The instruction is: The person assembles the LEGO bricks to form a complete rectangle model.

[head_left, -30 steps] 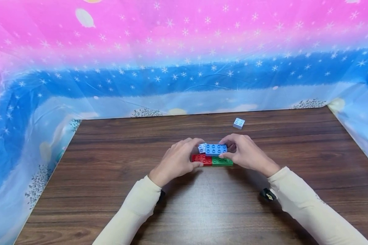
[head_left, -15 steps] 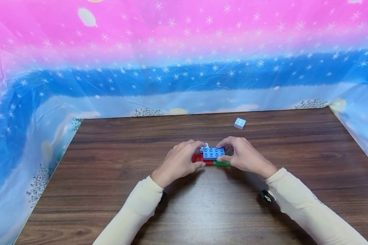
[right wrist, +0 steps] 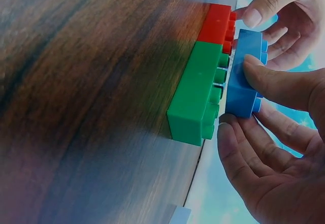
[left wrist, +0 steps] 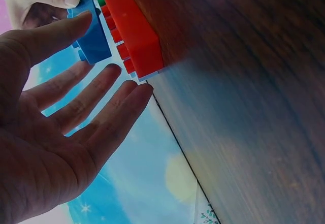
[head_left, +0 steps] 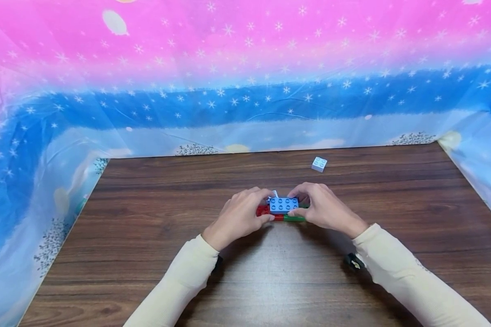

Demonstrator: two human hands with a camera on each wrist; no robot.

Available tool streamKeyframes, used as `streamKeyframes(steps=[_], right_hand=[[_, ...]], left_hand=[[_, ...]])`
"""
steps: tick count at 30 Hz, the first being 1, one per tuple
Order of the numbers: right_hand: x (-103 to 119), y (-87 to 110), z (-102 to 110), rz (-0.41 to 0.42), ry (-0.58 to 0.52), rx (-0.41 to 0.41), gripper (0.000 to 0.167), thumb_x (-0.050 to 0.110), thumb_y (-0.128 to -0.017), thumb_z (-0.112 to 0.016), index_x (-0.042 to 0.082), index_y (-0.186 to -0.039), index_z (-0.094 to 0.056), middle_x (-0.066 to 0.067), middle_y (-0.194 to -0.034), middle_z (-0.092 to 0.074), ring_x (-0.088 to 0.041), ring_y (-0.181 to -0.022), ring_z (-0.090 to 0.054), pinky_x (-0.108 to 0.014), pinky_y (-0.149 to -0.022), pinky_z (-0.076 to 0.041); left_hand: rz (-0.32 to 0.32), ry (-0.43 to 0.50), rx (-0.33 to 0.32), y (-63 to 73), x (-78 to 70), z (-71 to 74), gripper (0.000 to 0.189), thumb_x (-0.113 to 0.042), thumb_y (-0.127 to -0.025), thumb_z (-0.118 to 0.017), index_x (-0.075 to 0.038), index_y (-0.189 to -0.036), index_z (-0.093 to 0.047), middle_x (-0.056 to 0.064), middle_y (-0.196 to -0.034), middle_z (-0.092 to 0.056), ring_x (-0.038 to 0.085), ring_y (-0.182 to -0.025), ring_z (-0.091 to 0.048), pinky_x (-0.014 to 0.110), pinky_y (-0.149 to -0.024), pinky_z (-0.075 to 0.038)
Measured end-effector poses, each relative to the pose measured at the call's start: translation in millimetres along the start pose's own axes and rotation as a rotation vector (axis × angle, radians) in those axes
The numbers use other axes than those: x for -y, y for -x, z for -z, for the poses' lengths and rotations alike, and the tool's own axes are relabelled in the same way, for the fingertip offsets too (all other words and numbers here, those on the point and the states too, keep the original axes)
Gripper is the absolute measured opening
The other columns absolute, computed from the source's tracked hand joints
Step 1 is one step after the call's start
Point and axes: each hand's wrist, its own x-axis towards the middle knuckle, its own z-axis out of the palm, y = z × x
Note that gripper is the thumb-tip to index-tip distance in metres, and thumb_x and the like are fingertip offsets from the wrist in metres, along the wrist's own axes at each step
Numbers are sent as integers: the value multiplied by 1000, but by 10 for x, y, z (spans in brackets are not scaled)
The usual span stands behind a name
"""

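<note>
In the head view, a blue eight-stud toy building brick (head_left: 284,205) is pinched between the thumb and fingers of my right hand (head_left: 325,206). It hovers just over a red brick (right wrist: 216,26) and a green brick (right wrist: 195,92), which lie end to end on the table; a narrow gap shows beneath it in the right wrist view. My left hand (head_left: 241,215) is around the red brick's left end, its fingers (left wrist: 109,112) extended and its thumb close to the bricks. Whether the thumb touches either brick I cannot tell. A pale brick (head_left: 274,194) is partly hidden behind the blue one.
A separate white four-stud brick (head_left: 319,164) lies near the back of the wooden table (head_left: 180,181). A snowflake-patterned curtain (head_left: 229,109) stands along the table's back and side edges.
The blue brick, in my right hand, has moved slightly left and toward me, now covering more of the red and green bricks. My left hand has shifted slightly right.
</note>
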Motion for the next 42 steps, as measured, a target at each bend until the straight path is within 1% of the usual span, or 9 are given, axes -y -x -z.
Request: streamKeyframes(steps=[3, 9, 16, 24, 32, 35, 42], right_hand=[[-3, -3, -5, -8, 1, 2, 32, 10, -86, -82, 3, -116, -71, -8, -105, -70, -19, -89, -66, -40, -81, -57], [-13, -7, -14, -3, 0, 2, 31, 11, -86, -82, 2, -114, -71, -7, -102, -71, -18, -87, -66, -39, -78, -56], [-15, -6, -20, -1, 12, -2, 32, 11, -86, -83, 3, -114, -71, -8, -103, -71, -19, -88, -66, -40, -79, -56], [-5, -14, -29, 5, 24, -12, 31, 10, -85, -83, 3, -113, -72, -7, -102, -71, -18, -89, -67, -40, -79, -55], [4, -19, -42, 5, 32, -21, 31, 10, -85, -83, 2, -113, -72, -7, -100, -72, -18, -89, -67, -41, -79, -55], [5, -24, -45, 4, 32, -26, 31, 11, -85, -84, 2, -112, -72, -7, -100, -72, -18, -89, -67, -41, -79, -55], [6, -16, -57, -4, 35, -20, 31, 11, -85, -84, 3, -112, -72, -6, -98, -71, -17, -87, -66, -40, -78, -54]], left_hand=[[2, 1, 3, -3, -1, -3, 47, -23, -89, -80, -10, -132, -65, 8, -121, -67, 23, -101, -63, 42, -87, -54], [7, -10, 3, -12, -7, -16, 47, -23, -91, -79, -10, -134, -64, 7, -119, -68, 19, -96, -62, 39, -83, -53], [-19, 0, -2, -14, -11, -28, 44, -19, -94, -76, -8, -135, -64, 9, -123, -67, 21, -104, -64, 40, -87, -54], [-36, 11, -21, -6, -15, -36, 36, -18, -93, -76, -8, -126, -67, 9, -111, -68, 21, -92, -61, 36, -79, -52], [-16, 15, -13, -11, -8, -56, 35, -19, -94, -75, -10, -127, -67, 7, -112, -67, 19, -89, -59, 35, -78, -51], [-12, 23, -16, -15, -5, -60, 35, -18, -94, -75, -9, -127, -67, 8, -112, -68, 19, -89, -59, 35, -79, -52], [-14, 43, -10, -19, -11, -77, 32, -15, -94, -75, -8, -124, -68, 9, -116, -69, 19, -98, -66, 36, -85, -55]])
